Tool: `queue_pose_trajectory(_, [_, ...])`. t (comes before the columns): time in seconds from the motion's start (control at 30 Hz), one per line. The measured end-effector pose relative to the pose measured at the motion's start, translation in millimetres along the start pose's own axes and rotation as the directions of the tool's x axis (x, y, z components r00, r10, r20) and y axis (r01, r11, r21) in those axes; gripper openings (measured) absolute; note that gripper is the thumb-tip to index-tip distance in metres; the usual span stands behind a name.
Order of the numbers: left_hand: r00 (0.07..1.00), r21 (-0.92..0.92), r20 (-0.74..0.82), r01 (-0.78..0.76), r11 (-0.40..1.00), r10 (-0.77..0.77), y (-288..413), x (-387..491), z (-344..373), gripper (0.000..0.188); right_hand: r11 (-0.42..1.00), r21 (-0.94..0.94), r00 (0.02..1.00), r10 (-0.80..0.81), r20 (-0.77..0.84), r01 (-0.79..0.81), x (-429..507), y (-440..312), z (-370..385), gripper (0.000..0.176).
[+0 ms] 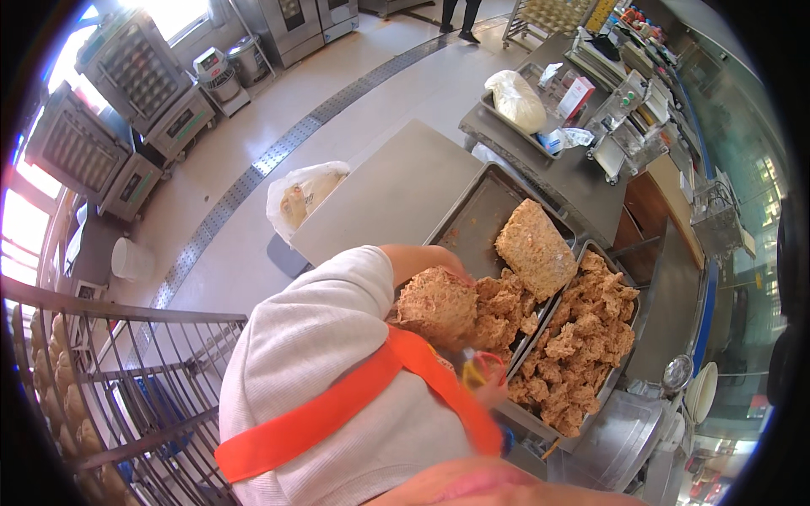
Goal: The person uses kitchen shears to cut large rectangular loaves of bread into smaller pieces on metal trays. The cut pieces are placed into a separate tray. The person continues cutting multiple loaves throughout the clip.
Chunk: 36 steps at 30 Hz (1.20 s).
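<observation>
My left hand point(457, 267) is curled over the far edge of a brown, flaky block of food point(438, 308), its fingertips partly hidden. Close to my body, my blurred right hand point(490, 391) grips what look like scissors with red and yellow handles point(484, 368); their blades are hard to make out beside the block. Rough clumps of the same food point(500, 307) lie against the block's right side. Another flat-topped block point(536, 250) rests in the dark metal baking tray point(471, 218). More clumps point(569, 345) fill a second metal tray point(604, 414) to the right.
A bare metal tabletop point(392, 190) adjoins the tray, with a lined bin point(304, 196) at its far side. A counter beyond holds a bagged pale mass point(516, 101). Behind my left shoulder stands a wire rack point(133, 316). A person's legs point(461, 16) show far off.
</observation>
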<state>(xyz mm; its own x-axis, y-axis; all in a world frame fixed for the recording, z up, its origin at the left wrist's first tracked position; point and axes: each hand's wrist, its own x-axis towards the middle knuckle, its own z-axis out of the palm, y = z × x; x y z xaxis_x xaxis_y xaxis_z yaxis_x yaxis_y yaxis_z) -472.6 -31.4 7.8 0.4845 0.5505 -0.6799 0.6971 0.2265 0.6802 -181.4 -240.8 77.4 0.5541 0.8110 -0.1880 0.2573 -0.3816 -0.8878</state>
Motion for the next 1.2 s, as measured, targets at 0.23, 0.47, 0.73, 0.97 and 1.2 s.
queue_pose_trajectory(0.23, [0.985,0.239,0.076,-0.17,0.956,0.156,40,-17,8,0.089,0.985,0.144,0.922,-0.141,0.362,0.094,3,-23,-18,0.037])
queue_pose_trajectory(0.47, [0.804,0.412,-0.429,-0.232,0.881,0.412,81,-50,35,0.041,0.949,-0.265,0.873,-0.021,0.488,0.171,8,-82,-69,0.036])
queue_pose_trajectory(0.73, [0.662,0.386,-0.641,-0.16,0.909,0.388,-2,-136,114,0.05,0.863,-0.185,0.738,-0.27,0.618,0.47,42,-144,-72,0.035])
queue_pose_trajectory(0.97, [0.619,0.421,-0.666,-0.15,0.894,0.417,-13,-145,134,0.054,0.563,-0.048,0.305,-0.372,0.877,0.825,55,-210,40,0.037])
queue_pose_trajectory(1.2, [0.622,0.465,-0.618,-0.204,0.862,0.481,-15,-126,153,0.063,0.295,0.026,0.033,-0.194,0.98,0.955,47,-225,90,0.038])
